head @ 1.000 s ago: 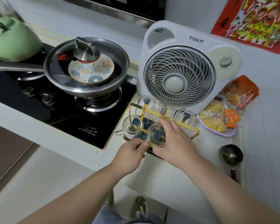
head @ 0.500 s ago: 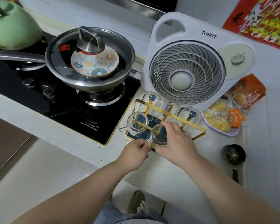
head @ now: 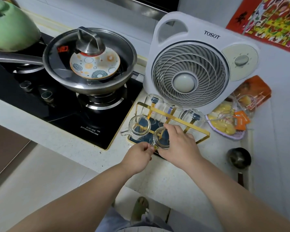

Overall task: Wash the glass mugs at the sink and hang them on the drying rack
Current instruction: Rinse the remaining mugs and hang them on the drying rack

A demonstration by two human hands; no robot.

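A gold wire drying rack (head: 202,133) with a dark blue base stands on the counter in front of a fan. Several clear glass mugs hang upside down on its pegs, one at the front left (head: 139,127) and one at the back right (head: 193,117). My right hand (head: 177,144) grips a glass mug (head: 161,138) that sits over a front peg. My left hand (head: 138,156) pinches that mug's handle at the rack's front edge.
A white TOSOT fan (head: 191,64) stands right behind the rack. To the left is a black gas hob (head: 60,113) with a lidded steel pan (head: 90,62) and a green pot (head: 8,27). Bagged food (head: 231,121) and a steel ladle (head: 239,158) lie at the right.
Both hands stay at the front mug on the rack with little shift. The view has tilted slightly, so the scene sits a bit lower and to the right.
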